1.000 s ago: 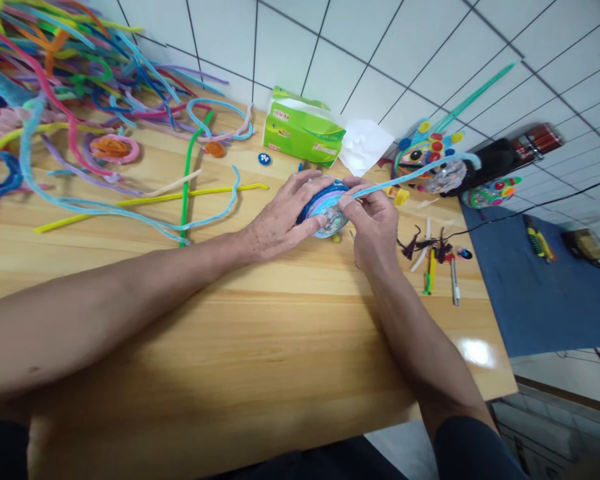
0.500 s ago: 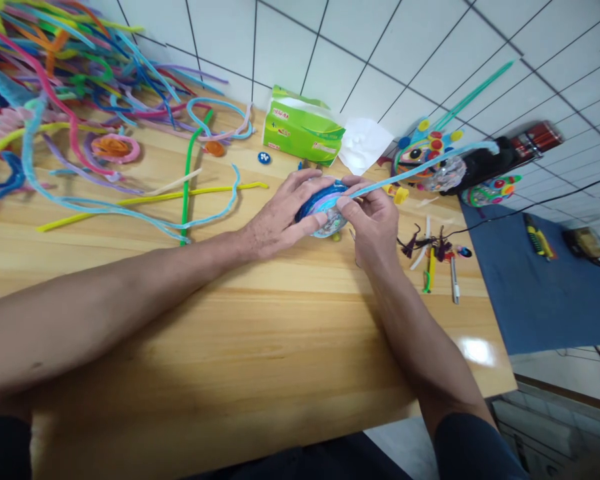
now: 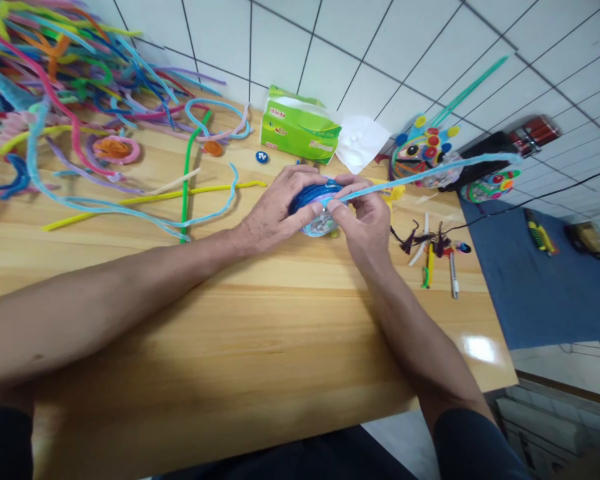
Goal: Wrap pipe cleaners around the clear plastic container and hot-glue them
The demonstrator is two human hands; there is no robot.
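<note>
Head view: left fingers [image 3: 305,218] clasp a rounded, blue-wrapped form [image 3: 315,195]; right fingers [image 3: 342,213] pinch a fuzzy light-blue strand [image 3: 425,175].

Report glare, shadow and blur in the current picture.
Head view: bright glare near the right end of the wooden table; head view: soft shade on the wood below the left forearm; head view: lettering on the green pack blurred.
</note>
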